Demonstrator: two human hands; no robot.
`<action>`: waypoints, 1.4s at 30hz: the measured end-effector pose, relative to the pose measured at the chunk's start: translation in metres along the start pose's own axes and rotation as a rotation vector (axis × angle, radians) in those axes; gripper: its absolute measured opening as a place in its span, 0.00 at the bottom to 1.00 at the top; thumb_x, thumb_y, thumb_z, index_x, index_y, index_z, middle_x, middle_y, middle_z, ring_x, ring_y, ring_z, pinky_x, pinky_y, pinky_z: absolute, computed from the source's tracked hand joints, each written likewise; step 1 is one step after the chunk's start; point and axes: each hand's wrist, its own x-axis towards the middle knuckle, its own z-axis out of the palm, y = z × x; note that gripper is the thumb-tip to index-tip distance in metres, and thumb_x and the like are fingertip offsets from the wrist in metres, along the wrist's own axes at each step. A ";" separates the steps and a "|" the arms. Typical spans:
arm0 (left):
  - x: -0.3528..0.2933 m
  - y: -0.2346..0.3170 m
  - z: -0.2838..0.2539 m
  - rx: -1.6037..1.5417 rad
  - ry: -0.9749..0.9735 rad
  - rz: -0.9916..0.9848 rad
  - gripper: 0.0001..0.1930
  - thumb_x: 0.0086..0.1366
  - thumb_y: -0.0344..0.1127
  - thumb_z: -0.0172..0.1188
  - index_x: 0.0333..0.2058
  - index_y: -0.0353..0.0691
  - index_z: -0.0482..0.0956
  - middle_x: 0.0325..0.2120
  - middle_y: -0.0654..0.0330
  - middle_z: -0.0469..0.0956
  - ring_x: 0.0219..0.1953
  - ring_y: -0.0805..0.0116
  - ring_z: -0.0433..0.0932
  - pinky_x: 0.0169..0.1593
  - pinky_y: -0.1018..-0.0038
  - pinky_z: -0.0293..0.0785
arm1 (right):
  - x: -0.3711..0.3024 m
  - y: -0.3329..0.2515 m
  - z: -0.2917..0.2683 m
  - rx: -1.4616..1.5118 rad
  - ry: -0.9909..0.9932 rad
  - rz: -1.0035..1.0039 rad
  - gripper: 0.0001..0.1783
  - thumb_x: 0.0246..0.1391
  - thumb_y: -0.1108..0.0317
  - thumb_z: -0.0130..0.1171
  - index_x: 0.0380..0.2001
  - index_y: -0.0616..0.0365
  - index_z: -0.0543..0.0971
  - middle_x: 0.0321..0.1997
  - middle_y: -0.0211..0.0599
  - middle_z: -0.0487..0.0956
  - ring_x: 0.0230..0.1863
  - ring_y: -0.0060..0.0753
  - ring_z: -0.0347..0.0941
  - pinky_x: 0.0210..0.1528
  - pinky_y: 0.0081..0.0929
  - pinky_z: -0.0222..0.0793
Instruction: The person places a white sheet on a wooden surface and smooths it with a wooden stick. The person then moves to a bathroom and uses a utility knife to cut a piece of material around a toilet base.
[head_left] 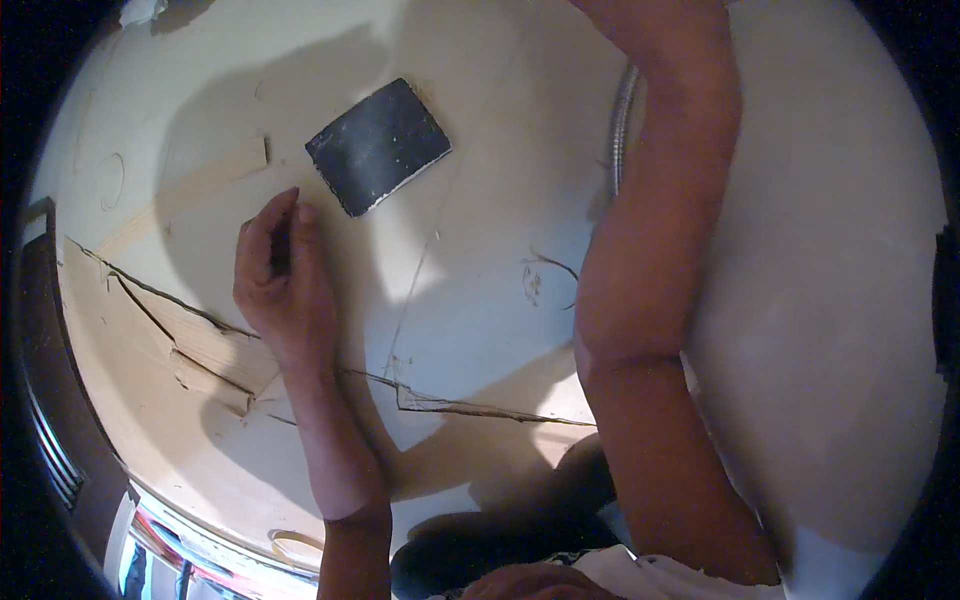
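My left hand (285,265) rests on its side on the pale tabletop (480,190). Its fingers are curled in toward the thumb, tips close together, and the dark hollow between them shows nothing held. Just beyond the fingertips lies a flat black rectangular piece (378,148) with rough, whitish edges, not touched by the hand; its kind I cannot make out. My right forearm (660,230) stretches away across the right side and leaves the picture at the top, so the right hand is out of sight.
A ribbed metal hose (622,130) shows behind my right arm. Cracks with dark edges run across the near tabletop, around a bare wood patch (215,350). A dark slotted frame (60,400) borders the left. A tan ring (297,548) lies at the near left.
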 end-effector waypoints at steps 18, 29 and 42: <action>-0.002 0.000 0.003 -0.029 0.054 0.031 0.09 0.64 0.31 0.60 0.42 0.36 0.81 0.34 0.62 0.79 0.37 0.75 0.75 0.43 0.78 0.71 | 0.004 0.005 -0.001 0.024 -0.077 0.062 0.17 0.43 0.77 0.66 0.41 0.61 0.83 0.39 0.49 0.82 0.37 0.41 0.80 0.45 0.34 0.74; -0.001 -0.002 0.001 -0.002 0.046 0.048 0.09 0.65 0.31 0.60 0.42 0.37 0.81 0.34 0.64 0.79 0.35 0.77 0.74 0.41 0.79 0.70 | 0.001 -0.025 -0.025 -0.097 -0.334 0.423 0.13 0.47 0.71 0.66 0.38 0.65 0.83 0.40 0.49 0.81 0.36 0.38 0.79 0.44 0.34 0.74; -0.003 -0.005 -0.002 -0.049 0.043 0.048 0.09 0.65 0.31 0.60 0.43 0.36 0.80 0.35 0.64 0.79 0.36 0.77 0.74 0.43 0.79 0.70 | -0.001 -0.007 -0.026 0.048 -0.179 0.112 0.18 0.41 0.73 0.70 0.39 0.63 0.83 0.38 0.51 0.82 0.38 0.41 0.80 0.47 0.35 0.74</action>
